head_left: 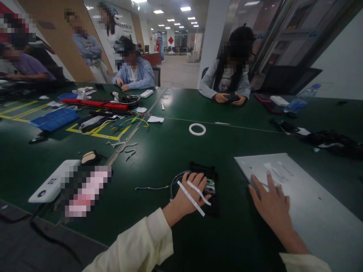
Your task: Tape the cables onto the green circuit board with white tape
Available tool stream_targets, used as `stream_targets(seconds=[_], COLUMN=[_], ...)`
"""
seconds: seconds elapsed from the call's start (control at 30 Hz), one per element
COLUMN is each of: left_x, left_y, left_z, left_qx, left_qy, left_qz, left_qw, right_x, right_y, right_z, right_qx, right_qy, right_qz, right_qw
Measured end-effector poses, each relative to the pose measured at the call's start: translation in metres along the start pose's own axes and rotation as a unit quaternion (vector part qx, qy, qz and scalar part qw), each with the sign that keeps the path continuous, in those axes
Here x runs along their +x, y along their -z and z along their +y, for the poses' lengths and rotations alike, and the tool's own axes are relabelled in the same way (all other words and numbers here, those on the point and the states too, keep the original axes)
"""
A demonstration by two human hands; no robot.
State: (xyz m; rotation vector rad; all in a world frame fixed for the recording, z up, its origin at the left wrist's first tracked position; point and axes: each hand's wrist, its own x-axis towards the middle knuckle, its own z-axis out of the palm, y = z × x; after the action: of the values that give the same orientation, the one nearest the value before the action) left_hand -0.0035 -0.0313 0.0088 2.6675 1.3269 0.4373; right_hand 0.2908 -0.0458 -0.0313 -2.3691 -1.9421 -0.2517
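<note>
My left hand (188, 192) is closed on a small green circuit board (210, 186), thumb in front and fingers over its top. Two white tape strips (193, 199) lie across the back of that hand. Beneath the board is a black tray-like case (214, 207), partly covered by the hand. A grey cable (172, 184) curves out to the left of my fingers. My right hand (270, 207) rests with spread fingers on a pale grey panel (312, 223). Short whitish strips (276, 173) lie on the panel near its fingertips.
A tape roll (197, 129) lies ahead on the green table. Pliers (126, 145), a white power bank (55, 181) and a blue basket (55, 118) are on the left. Two people sit opposite; a water bottle (303, 99) and black bundle (331, 139) are right.
</note>
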Motion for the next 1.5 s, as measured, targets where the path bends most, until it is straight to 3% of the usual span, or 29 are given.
stream_targets(seconds=[0.33,0.63,0.73,0.93,1.03,1.5], left_x=[0.0,-0.001,-0.001,-0.001,-0.001,-0.005], left_y=[-0.009,-0.004,-0.004,-0.006,-0.007,-0.005], left_z=[-0.003,-0.001,-0.001,-0.001,-0.001,0.001], left_qx=[0.03,0.058,0.063,0.065,0.072,0.088], left_qy=[-0.027,-0.045,-0.049,-0.045,-0.04,-0.034], left_qz=[0.034,0.055,0.064,0.085,0.09,0.078], left_qw=[0.999,0.996,0.995,0.993,0.992,0.992], right_x=[-0.001,0.0,-0.01,-0.038,-0.045,-0.049], right_y=[0.004,0.002,0.006,0.021,0.027,0.023], right_z=[-0.011,-0.011,-0.026,-0.069,-0.079,-0.08], right_qx=[-0.013,-0.018,-0.01,0.026,0.038,0.018], right_qy=[0.012,0.024,0.036,0.135,0.159,0.157], right_qz=[0.025,0.035,0.041,0.069,0.068,0.06], right_qw=[1.0,0.999,0.998,0.988,0.984,0.986])
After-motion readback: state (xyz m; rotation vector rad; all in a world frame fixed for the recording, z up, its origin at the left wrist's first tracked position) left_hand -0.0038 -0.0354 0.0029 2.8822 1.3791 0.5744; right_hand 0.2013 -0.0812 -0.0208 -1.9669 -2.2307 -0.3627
